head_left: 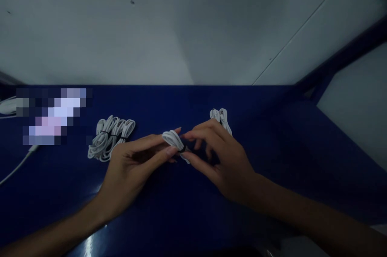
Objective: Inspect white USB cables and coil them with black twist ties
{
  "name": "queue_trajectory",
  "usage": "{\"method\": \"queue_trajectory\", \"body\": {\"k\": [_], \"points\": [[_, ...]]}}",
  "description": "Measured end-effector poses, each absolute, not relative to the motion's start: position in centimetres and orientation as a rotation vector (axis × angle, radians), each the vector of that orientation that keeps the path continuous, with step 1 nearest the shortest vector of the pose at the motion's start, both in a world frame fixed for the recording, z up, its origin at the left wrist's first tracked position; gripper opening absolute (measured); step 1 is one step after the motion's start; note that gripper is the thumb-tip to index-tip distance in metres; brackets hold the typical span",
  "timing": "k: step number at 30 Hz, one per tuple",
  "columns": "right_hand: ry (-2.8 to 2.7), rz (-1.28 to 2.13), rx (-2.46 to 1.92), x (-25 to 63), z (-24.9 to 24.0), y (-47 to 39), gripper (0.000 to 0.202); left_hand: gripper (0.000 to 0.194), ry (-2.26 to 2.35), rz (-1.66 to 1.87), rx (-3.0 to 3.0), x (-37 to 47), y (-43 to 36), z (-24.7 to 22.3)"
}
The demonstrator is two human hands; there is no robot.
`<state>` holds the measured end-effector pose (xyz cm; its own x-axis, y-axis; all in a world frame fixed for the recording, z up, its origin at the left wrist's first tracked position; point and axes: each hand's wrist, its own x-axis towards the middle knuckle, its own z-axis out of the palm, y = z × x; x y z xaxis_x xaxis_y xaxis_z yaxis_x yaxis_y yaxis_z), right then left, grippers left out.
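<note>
A coiled white cable [173,139] with a black tie round its middle is held up over the blue table, between both hands. My left hand [133,164] pinches the bundle from the left, its thumb on the near side. From the right, my right hand [225,160] has its thumb and index fingertip at the black tie, the other fingers curled loosely behind. To the left lies a pile of tied white cables [110,138]. Beyond my right hand sit more white cable bundles [223,118], partly hidden by its knuckles.
A blurred-out bright object [57,118] lies at the left, with a white cord [19,165] running from its lower end. Another white cable [8,107] is at the far left edge. A pale wall [151,47] rises behind the blue table [169,216]; a dark blue frame [338,61] stands at the right.
</note>
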<state>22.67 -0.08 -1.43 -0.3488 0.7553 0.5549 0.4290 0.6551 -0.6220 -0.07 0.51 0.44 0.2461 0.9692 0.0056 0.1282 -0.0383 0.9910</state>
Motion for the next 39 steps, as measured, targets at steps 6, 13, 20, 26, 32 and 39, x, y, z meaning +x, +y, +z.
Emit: {"method": "queue_trajectory", "body": {"k": [6,13,20,26,32,39], "points": [[-2.094,0.387,-0.880,22.79,-1.79,-0.02,0.012,0.008,1.086,1.003,1.544,-0.26,0.45,0.31],[-2.087,0.205,-0.833,22.98,-1.76,0.40,0.007,0.012,1.024,0.997,1.468,-0.13,0.57,0.10],[-2.101,0.250,-0.830,22.87,-1.25,0.22,0.013,0.010,0.981,1.008,1.430,-0.02,0.52,0.15],[-2.125,0.273,-0.808,23.00,-1.75,0.28,0.012,0.014,0.972,0.948,1.458,-0.22,0.58,0.12],[-2.147,0.293,-0.799,23.04,-1.82,0.33,0.012,0.017,0.949,0.944,1.491,-0.32,0.58,0.07],[-2.175,0.304,-0.845,23.16,-1.95,0.33,0.011,0.014,0.961,0.932,1.446,-0.40,0.64,-0.25]]}}
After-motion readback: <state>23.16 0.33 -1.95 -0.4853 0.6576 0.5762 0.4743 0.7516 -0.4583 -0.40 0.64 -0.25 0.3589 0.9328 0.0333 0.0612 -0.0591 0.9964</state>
